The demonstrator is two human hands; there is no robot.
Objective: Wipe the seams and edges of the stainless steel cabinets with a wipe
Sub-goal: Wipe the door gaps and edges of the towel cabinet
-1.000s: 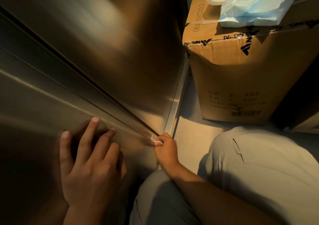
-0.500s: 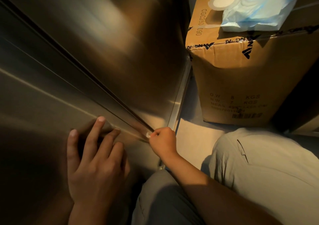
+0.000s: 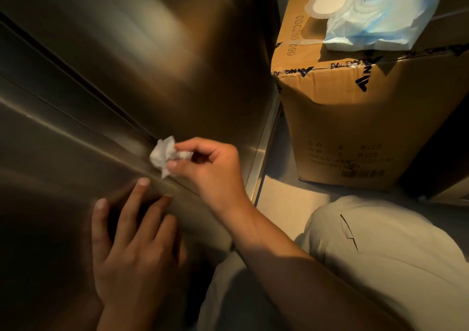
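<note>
The stainless steel cabinet (image 3: 106, 59), a brushed, warm-lit metal front, fills the left and middle of the view, and a dark seam (image 3: 76, 77) runs across it on a slant from the far left down toward the middle. At the near left, the left hand (image 3: 132, 244) lies flat on the panel just below that seam, fingers straight and spread, gripping nothing; it looks to be bracing the person against the door.

Just right of it, the small crumpled white wipe (image 3: 163, 154) sits at the near end of the seam, touching the metal or very close to it. The right hand (image 3: 213, 168) pinches the wipe between thumb and curled fingers, with the forearm reaching in from the near right.

Further right, a thin bright metal edge strip (image 3: 264, 150) marks the cabinet's right side where it meets the pale floor (image 3: 286, 203). Beyond it stands a brown cardboard box (image 3: 355, 117) with black printed tape, and a blue and white plastic pack of wipes (image 3: 375, 18) rests on top. The person's knee in light trousers (image 3: 380, 267) takes up the near right corner.

By my reading, the step in hand is wiping along this 1 seam, with the wad placed at its lower end. The next move calls for pressing a corner of the wipe into the groove and drawing it along the line, keeping steady pressure so it does not ride out onto the flat panel. The vertical edge strip appears to be still to do.
</note>
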